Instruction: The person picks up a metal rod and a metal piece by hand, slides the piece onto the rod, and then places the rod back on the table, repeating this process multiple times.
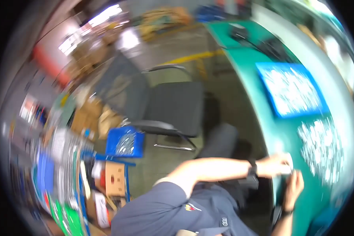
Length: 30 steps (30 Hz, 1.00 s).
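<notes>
My left hand (pixel 274 165) is closed on a small white piece (pixel 290 162) above the green tabletop (pixel 246 70). Motion blur hides the exact kind of this piece. Just below it, my right hand (pixel 294 188) is close to the left fingertips. Its fingers are smeared, and I cannot tell whether they touch the piece. Beyond my hands, a loose heap of small shiny whitish pieces (pixel 322 151) is spread over the tabletop. Farther up the table lies a blue tray (pixel 268 88) filled with similar bright pieces.
Left of the table stands a dark armchair (pixel 176 104). A blue bin (pixel 112 143) holding shiny pieces is beside it. At lower left are a blue-framed rack (pixel 126 179) and a cardboard box (pixel 115 177). Dark objects (pixel 273 47) with a cable lie at the table's far end.
</notes>
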### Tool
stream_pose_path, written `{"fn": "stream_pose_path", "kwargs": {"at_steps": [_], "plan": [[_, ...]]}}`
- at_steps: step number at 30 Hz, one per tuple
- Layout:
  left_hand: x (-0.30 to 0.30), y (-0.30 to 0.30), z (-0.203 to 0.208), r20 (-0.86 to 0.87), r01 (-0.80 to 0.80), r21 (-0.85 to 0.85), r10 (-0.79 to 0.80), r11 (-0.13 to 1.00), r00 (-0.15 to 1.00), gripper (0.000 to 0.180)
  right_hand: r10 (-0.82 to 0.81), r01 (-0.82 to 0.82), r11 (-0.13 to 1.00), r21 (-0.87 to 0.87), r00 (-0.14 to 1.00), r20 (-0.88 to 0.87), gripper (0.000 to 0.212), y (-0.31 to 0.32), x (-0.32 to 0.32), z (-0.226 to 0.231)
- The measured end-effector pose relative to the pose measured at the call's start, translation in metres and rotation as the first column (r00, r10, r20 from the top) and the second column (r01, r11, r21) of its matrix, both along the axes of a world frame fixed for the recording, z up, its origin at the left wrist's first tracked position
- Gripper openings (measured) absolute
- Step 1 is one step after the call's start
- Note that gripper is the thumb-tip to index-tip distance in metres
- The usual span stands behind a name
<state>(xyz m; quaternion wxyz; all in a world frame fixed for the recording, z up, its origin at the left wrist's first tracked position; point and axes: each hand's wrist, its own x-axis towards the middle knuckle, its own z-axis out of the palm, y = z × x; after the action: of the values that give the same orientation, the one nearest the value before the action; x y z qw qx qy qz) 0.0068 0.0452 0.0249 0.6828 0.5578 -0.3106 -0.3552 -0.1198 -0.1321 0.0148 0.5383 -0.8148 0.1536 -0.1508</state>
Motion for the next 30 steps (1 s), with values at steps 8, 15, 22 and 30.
{"fn": "stream_pose_path", "kwargs": {"at_steps": [8, 15, 22, 30], "plan": [[0.054, -0.009, 0.013, 0.38, -0.16, 0.105, 0.109, 0.982, 0.919, 0.015, -0.16, 0.148, 0.957, 0.249, 0.987, 0.03, 0.029, -0.007, -0.005, 0.011], [0.182, -0.024, 0.052, 0.741, -0.457, -0.02, 0.32, 0.889, 0.591, 0.028, -0.144, 0.111, 0.915, 0.389, 0.988, 0.055, 0.026, 0.002, -0.01, 0.002], [0.142, -0.068, 0.038, 0.957, -0.33, 0.227, -0.147, 0.916, 0.25, 0.029, -0.162, 0.123, 0.926, 0.357, 0.983, 0.081, 0.028, 0.003, -0.007, 0.003], [0.121, -0.081, 0.031, 0.96, -0.198, 0.24, -0.202, 0.951, 0.194, 0.02, -0.147, 0.125, 0.939, 0.322, 0.988, 0.045, 0.025, 0.001, -0.006, 0.011]]}}
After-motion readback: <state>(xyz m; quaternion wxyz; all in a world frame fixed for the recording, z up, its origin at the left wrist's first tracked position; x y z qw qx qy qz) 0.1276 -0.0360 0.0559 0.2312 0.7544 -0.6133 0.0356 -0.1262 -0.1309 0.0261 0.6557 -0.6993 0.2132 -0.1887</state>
